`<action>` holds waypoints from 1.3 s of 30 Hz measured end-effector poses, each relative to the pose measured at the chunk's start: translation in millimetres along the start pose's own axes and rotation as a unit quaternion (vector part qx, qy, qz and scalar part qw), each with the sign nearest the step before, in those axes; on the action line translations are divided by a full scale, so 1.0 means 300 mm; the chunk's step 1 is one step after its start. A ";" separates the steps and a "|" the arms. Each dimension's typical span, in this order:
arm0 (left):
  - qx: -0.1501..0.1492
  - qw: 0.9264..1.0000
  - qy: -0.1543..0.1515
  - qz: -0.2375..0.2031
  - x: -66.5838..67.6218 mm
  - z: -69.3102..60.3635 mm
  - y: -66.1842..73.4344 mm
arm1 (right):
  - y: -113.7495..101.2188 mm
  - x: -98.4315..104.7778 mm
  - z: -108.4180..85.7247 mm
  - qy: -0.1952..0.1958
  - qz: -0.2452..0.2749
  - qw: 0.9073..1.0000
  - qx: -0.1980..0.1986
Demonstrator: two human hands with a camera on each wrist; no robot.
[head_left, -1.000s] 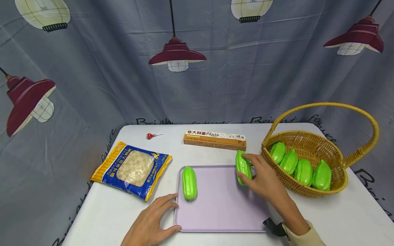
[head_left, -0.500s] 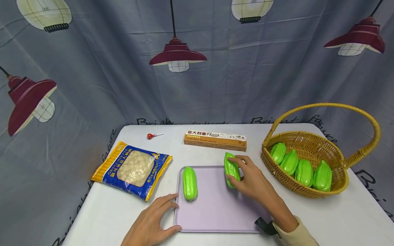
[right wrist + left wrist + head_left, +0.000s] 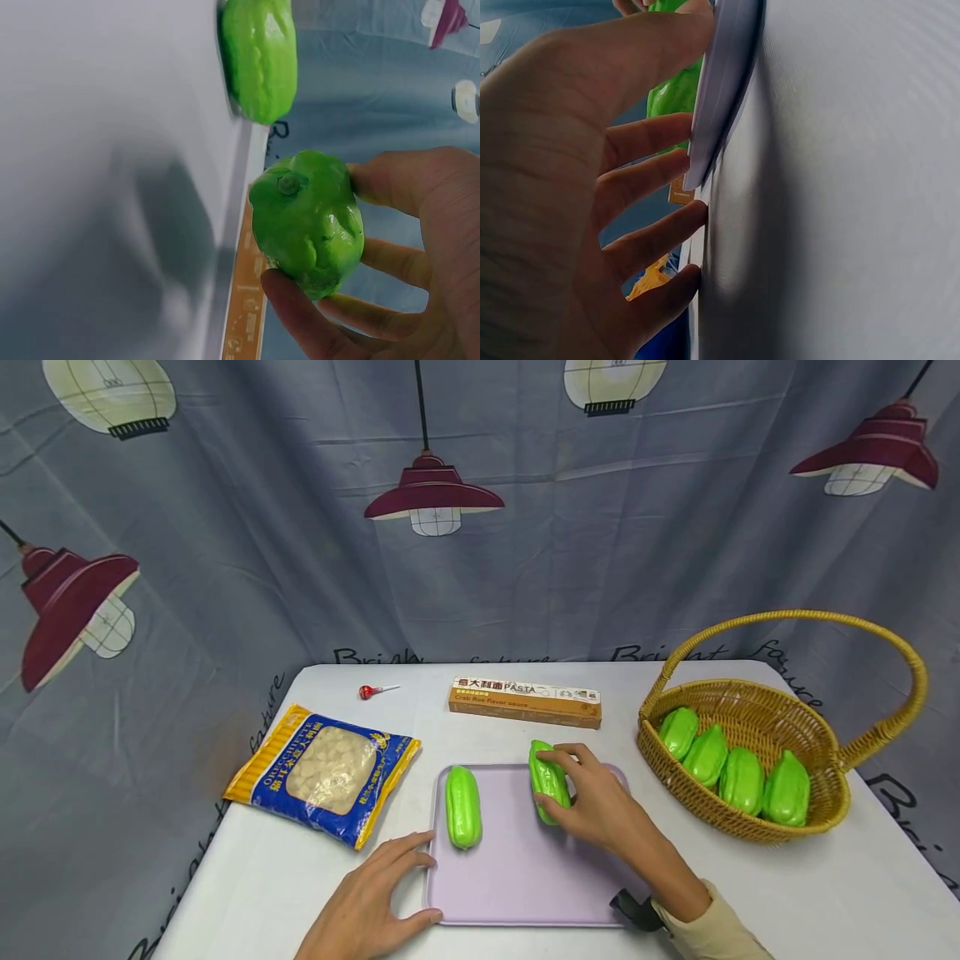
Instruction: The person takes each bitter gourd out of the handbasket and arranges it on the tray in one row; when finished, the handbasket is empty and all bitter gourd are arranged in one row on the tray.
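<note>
Right hand [image 3: 598, 803] held a ridged green fruit [image 3: 546, 783] above the lilac tray [image 3: 517, 885].
Left hand [image 3: 375, 893], fingers spread, touched the tray's left edge; second green fruit [image 3: 462, 807] lay on that side. I saw four more green fruits [image 3: 741, 781] in the wicker basket [image 3: 780, 718] to the right, orecchiette bag [image 3: 333, 768] left, pasta box [image 3: 525, 710] behind on the worktop [image 3: 232, 902].

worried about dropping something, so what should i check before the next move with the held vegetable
1. Right grip round the held vegetable: ok, thumb and fingers hold it.
2. Held vegetable clear of the tray: ok, raised above it in the right wrist view.
3. Tray steadied: ok, left grip touches its left edge.
4. Space beside the other vegetable: ok, bare tray to its right.
5. Held vegetable's weight: cannot tell.
</note>
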State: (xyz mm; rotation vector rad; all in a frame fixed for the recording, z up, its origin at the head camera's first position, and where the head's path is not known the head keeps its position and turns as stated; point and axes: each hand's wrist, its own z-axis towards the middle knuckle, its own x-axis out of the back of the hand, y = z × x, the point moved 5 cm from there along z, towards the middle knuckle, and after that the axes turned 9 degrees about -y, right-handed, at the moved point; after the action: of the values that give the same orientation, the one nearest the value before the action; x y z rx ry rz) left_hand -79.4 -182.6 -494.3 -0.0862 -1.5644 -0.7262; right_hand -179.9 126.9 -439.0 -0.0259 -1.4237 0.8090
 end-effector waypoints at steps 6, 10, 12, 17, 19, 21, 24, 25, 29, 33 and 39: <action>0.010 1.000 -0.012 -0.004 -0.003 0.001 -0.002 | -0.024 -0.020 0.020 -0.019 0.014 1.000 0.001; 0.010 1.000 -0.008 -0.002 -0.004 0.002 -0.002 | -0.047 -0.031 0.036 -0.028 0.017 0.999 0.003; 0.006 1.000 -0.003 0.002 -0.002 0.002 -0.002 | -0.056 -0.039 0.042 -0.032 0.017 0.999 0.001; 0.002 1.000 0.003 0.004 -0.002 0.001 -0.001 | -0.069 -0.057 0.049 -0.045 0.022 0.999 -0.009; 0.003 1.000 0.001 0.002 -0.004 0.000 -0.002 | -0.075 -0.062 0.049 -0.044 0.022 0.999 -0.007; 0.004 1.000 -0.001 0.002 -0.005 -0.001 -0.002 | -0.081 -0.069 0.048 -0.044 0.023 0.999 -0.003; 0.001 1.000 0.000 0.000 -0.006 -0.003 -0.002 | -0.089 -0.083 0.045 -0.047 0.022 0.999 0.001; -0.001 1.000 0.001 0.000 -0.006 -0.003 -0.002 | -0.092 -0.089 0.045 -0.049 0.024 0.999 0.000; -0.005 1.000 0.005 0.003 -0.004 -0.006 -0.002 | -0.101 -0.110 0.044 -0.057 0.031 0.998 -0.006; -0.005 1.000 0.006 0.003 -0.001 -0.005 -0.002 | -0.109 -0.126 0.046 -0.061 0.039 0.997 -0.008; -0.005 1.000 0.007 -0.004 -0.002 -0.002 -0.001 | -0.120 -0.145 0.043 -0.070 0.046 0.996 -0.007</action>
State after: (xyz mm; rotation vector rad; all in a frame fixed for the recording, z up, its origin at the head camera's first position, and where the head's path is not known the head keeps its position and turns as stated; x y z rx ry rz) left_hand -78.8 -183.1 -494.9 -0.0818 -1.5490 -0.7406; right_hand -171.1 72.5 -456.8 -0.0456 -1.5700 0.8902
